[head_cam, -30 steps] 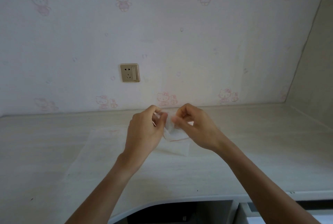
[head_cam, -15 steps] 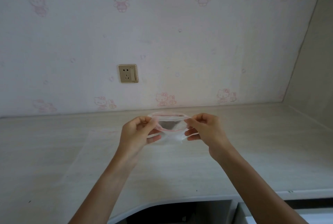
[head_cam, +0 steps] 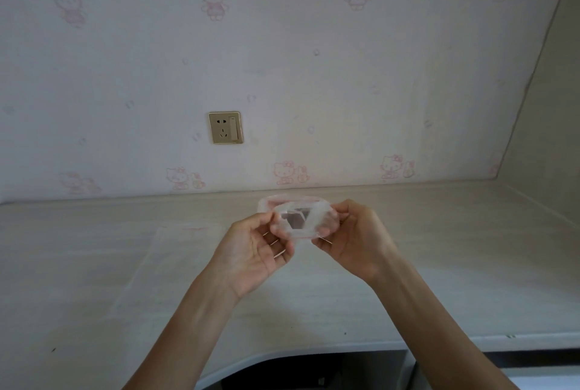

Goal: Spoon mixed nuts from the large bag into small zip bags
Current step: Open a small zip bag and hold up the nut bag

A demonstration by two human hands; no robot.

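Right now both hands hold a small zip bag point(head_cam: 296, 222) up above the counter point(head_cam: 455, 264), just below and to the right of the wall socket point(head_cam: 225, 127). Left hand point(head_cam: 251, 251) pinches the bag's left edge between thumb and curled fingers point(head_cam: 276, 228); right hand point(head_cam: 354, 240) pinches the right edge the same way. The bag's mouth is pulled wide (its pink zip strip forms a loop), and nothing shows inside it. A larger clear bag point(head_cam: 150, 264) lies flat on the counter, below the socket and left of the hands.
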